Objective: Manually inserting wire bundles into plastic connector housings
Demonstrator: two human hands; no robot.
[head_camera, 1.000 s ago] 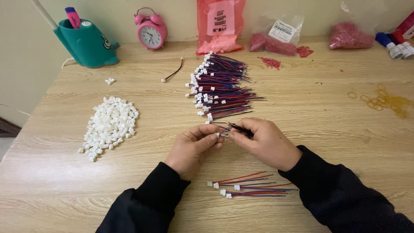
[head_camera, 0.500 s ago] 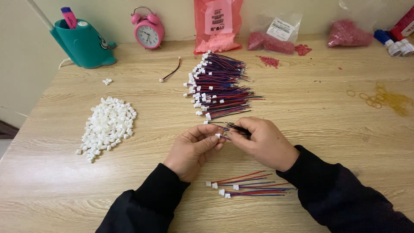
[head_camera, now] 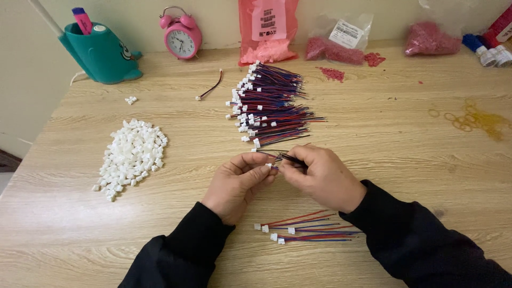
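My left hand (head_camera: 236, 184) pinches a small white connector (head_camera: 270, 166) at the end of a thin red, blue and black wire lead (head_camera: 285, 158). My right hand (head_camera: 322, 175) grips the wires of that same lead close beside the connector, fingertips nearly touching the left ones. Both hands hover over the wooden table (head_camera: 384, 133). Just beyond them lies a big pile of wire leads with white plugs (head_camera: 266, 106). A small group of several leads (head_camera: 304, 229) rests on the table near my wrists.
A heap of loose white connector housings (head_camera: 130, 157) sits at the left. Along the back edge stand a teal pen holder (head_camera: 101, 53), a pink alarm clock (head_camera: 181, 36), pink and clear plastic bags (head_camera: 269, 29) of red parts, and rubber bands (head_camera: 469, 120) at the right.
The hands stay together on the same lead, with only slight finger movement. The view has shifted a little downward.
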